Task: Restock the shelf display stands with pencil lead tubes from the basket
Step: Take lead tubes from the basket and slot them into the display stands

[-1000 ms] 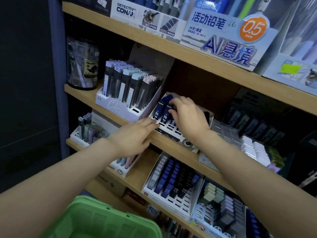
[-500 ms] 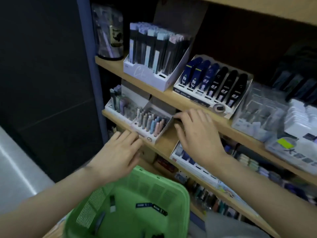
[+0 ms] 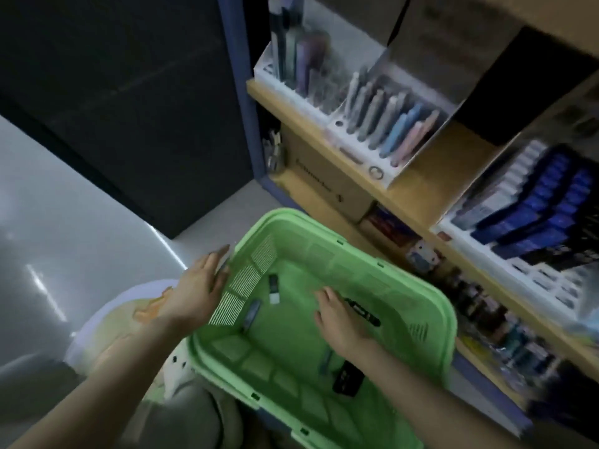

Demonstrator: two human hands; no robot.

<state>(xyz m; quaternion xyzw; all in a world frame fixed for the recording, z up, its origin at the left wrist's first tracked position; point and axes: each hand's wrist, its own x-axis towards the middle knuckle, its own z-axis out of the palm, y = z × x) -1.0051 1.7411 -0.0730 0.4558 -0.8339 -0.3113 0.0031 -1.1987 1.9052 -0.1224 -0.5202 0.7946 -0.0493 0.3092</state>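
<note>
Head view is showing my left grip [image 3: 198, 294] lying slack, fingers straight, beside the basket [image 3: 340, 251] rim, while my right grip [image 3: 343, 322] is hovering inside, fingers spread, holding nothing, just beside a black tube [image 3: 368, 315] among other tubes [image 3: 274, 288].

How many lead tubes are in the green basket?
4: black-and-white tube and grey tube near the basket's left wall, black tube at the right hand, blue tube by its wrist; more may be hidden.
</note>
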